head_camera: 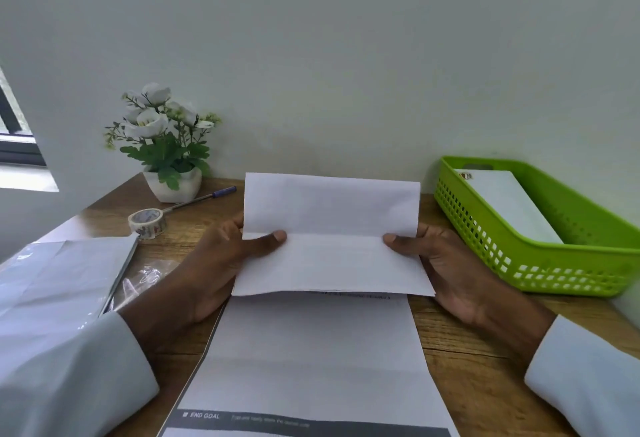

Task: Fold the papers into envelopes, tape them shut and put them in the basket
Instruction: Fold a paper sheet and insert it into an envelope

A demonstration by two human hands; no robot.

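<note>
Head cam, so here's the count: 2 hands, 1 folded paper (330, 236), 1 printed sheet (311, 353) flat on the desk (460, 343), 1 green basket (540, 263) at 3 o'clock with 1 white envelope (509, 204) already lying in it. Also 1 tape roll (148, 223) and 1 pen (204, 196) at 10 o'clock, 1 flower pot (173, 184) behind them, and a paper stack (62, 284) in plastic at 9 o'clock.

Left hand (207, 263) grips the paper's left edge, thumb on the front right at the crease. Right hand (446, 267) grips the right edge the same way.

That paper sits dead center, held just above the sheet's far end. It's plain white with 1 horizontal crease across the middle, top half tilted up toward the wall, bottom edge overlapping the sheet.
</note>
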